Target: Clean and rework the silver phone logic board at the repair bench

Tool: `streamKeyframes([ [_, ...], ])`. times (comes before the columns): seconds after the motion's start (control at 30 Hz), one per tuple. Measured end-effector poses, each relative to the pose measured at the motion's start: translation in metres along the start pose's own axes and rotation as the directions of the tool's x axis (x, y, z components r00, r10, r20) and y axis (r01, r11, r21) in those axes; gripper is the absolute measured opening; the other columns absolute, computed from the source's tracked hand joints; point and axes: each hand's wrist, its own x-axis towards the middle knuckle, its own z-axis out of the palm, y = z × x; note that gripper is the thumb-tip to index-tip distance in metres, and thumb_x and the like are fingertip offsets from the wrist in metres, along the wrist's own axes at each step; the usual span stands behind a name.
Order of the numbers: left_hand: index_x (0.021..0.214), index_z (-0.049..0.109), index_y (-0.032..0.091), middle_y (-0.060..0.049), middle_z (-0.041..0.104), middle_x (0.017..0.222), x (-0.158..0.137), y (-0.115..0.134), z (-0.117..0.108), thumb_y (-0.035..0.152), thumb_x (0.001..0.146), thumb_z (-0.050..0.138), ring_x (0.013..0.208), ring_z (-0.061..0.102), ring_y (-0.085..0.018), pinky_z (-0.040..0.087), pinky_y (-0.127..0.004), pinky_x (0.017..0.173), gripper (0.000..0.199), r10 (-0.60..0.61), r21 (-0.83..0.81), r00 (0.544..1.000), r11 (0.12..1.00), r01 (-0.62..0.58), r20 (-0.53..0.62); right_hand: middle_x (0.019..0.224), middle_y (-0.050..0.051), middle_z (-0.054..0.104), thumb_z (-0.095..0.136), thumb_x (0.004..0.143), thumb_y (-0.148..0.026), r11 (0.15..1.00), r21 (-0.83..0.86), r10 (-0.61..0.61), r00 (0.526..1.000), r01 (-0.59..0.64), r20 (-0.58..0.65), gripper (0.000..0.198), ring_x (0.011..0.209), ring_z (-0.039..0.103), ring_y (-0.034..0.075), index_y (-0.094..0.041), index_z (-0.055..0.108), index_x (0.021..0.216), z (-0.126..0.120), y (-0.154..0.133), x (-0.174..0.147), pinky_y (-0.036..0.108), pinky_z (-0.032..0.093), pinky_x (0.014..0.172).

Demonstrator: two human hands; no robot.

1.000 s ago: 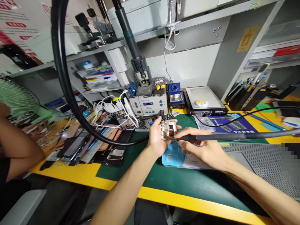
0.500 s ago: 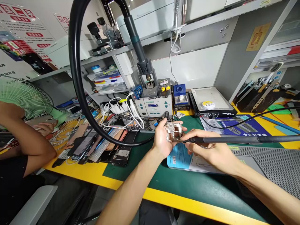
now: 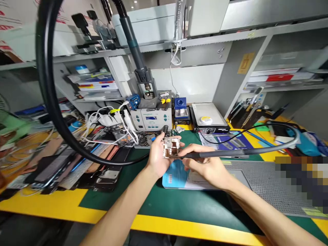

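Note:
My left hand (image 3: 155,158) is closed around a small circuit board (image 3: 167,145) with shiny metal parts and square gaps, held above the green mat (image 3: 153,205). The thumb lies along its left edge, and fingertips show behind its right side. In my right hand (image 3: 210,169) is a black soldering iron (image 3: 228,153), pinched near its front like a pen. Its tip end points left at the board's lower right edge; whether the tip touches, I cannot tell. A thin black cable runs from the iron's back end, loops at the right and returns toward the back.
A hot-air station (image 3: 151,119) stands behind my hands, its thick black hose (image 3: 46,85) arching on the left. Phone parts (image 3: 102,171) are piled left. A soldering-iron stand (image 3: 181,112), a flat heating unit (image 3: 210,118), a booklet (image 3: 176,181) and a perforated grey plate (image 3: 266,184) lie around.
The view has turned right, so everything sits further left in it. Both hands keep their hold on the board and the soldering iron. The person at the left is nearly out of view.

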Motion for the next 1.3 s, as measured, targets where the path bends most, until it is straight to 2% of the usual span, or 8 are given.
streamKeyframes([
  [0.2, 0.108, 0.071, 0.006, -0.014, 0.075, 0.078, -0.0022, 0.0022, 0.0031, 0.043, 0.093, 0.043, 0.061, 0.068, -0.021, 0.049, -0.028, 0.051, 0.048, -0.008, -0.008, 1.0, 1.0, 0.008, -0.025, 0.071, 0.0, 0.064, 0.061, 0.077, -0.014, 0.997, 0.076, -0.019, 1.0, 0.017, 0.013, 0.017, 0.06, 0.056, 0.013, -0.017, 0.073, 0.09, 0.0014, 0.0012, 0.0006, 0.025, 0.045, 0.054],
  [0.33, 0.107, 0.071, 0.006, -0.014, 0.075, 0.077, -0.0035, 0.0028, 0.005, 0.042, 0.093, 0.043, 0.059, 0.068, -0.02, 0.048, -0.026, 0.05, 0.048, -0.006, -0.001, 0.999, 1.0, 0.006, -0.043, 0.071, 0.0, 0.064, 0.061, 0.077, -0.011, 0.999, 0.044, -0.024, 0.999, 0.023, 0.032, 0.019, 0.059, 0.056, 0.012, -0.017, 0.073, 0.091, 0.0029, 0.0, -0.0004, 0.024, 0.042, 0.051],
  [0.53, 0.1, 0.072, 0.006, -0.014, 0.074, 0.076, -0.0033, 0.0022, 0.0051, 0.042, 0.092, 0.044, 0.059, 0.066, -0.019, 0.051, -0.027, 0.055, 0.047, 0.008, 0.003, 0.999, 1.0, -0.008, -0.042, 0.075, 0.0, 0.066, 0.06, 0.077, -0.009, 0.999, -0.029, -0.015, 1.0, 0.015, 0.022, 0.021, 0.06, 0.056, 0.011, -0.019, 0.073, 0.091, 0.0029, -0.0006, -0.0007, 0.023, 0.041, 0.051],
  [0.87, 0.099, 0.072, 0.006, -0.014, 0.073, 0.076, -0.0043, 0.0023, 0.0074, 0.041, 0.093, 0.043, 0.058, 0.065, -0.019, 0.053, -0.03, 0.057, 0.046, 0.014, 0.033, 0.999, 0.999, -0.012, -0.044, 0.082, 0.002, 0.067, 0.06, 0.075, -0.007, 0.998, 0.025, -0.049, 0.999, 0.049, 0.011, 0.021, 0.067, 0.058, 0.014, -0.018, 0.074, 0.087, -0.0013, 0.0019, 0.0012, 0.028, 0.046, 0.061],
  [1.0, 0.103, 0.071, 0.005, -0.016, 0.074, 0.08, -0.0038, 0.0027, 0.0065, 0.04, 0.093, 0.045, 0.066, 0.07, -0.023, 0.056, -0.033, 0.064, 0.046, 0.007, 0.039, 0.998, 0.999, -0.005, -0.058, 0.082, 0.001, 0.068, 0.06, 0.074, -0.005, 0.996, 0.061, -0.07, 0.998, 0.07, 0.002, 0.023, 0.065, 0.056, 0.012, -0.018, 0.074, 0.087, -0.002, 0.0002, 0.0016, 0.025, 0.043, 0.057],
  [1.1, 0.105, 0.071, 0.005, -0.017, 0.075, 0.08, -0.0037, 0.0022, 0.0068, 0.04, 0.093, 0.045, 0.071, 0.071, -0.024, 0.057, -0.035, 0.069, 0.046, 0.004, 0.041, 0.998, 0.999, -0.002, -0.064, 0.084, 0.001, 0.069, 0.06, 0.073, -0.004, 0.996, 0.039, -0.08, 0.997, 0.08, -0.002, 0.025, 0.071, 0.059, 0.013, -0.018, 0.075, 0.087, -0.0008, -0.0007, 0.0011, 0.025, 0.045, 0.061],
  [1.3, 0.106, 0.071, 0.006, -0.016, 0.075, 0.081, -0.0047, 0.0022, 0.0086, 0.04, 0.093, 0.043, 0.064, 0.07, -0.023, 0.057, -0.034, 0.062, 0.046, 0.007, 0.05, 0.998, 0.999, -0.004, -0.066, 0.085, 0.002, 0.071, 0.06, 0.074, -0.005, 0.997, 0.014, -0.074, 0.997, 0.074, 0.006, 0.026, 0.073, 0.061, 0.014, -0.02, 0.075, 0.088, -0.0002, -0.0011, 0.0003, 0.025, 0.046, 0.062],
])
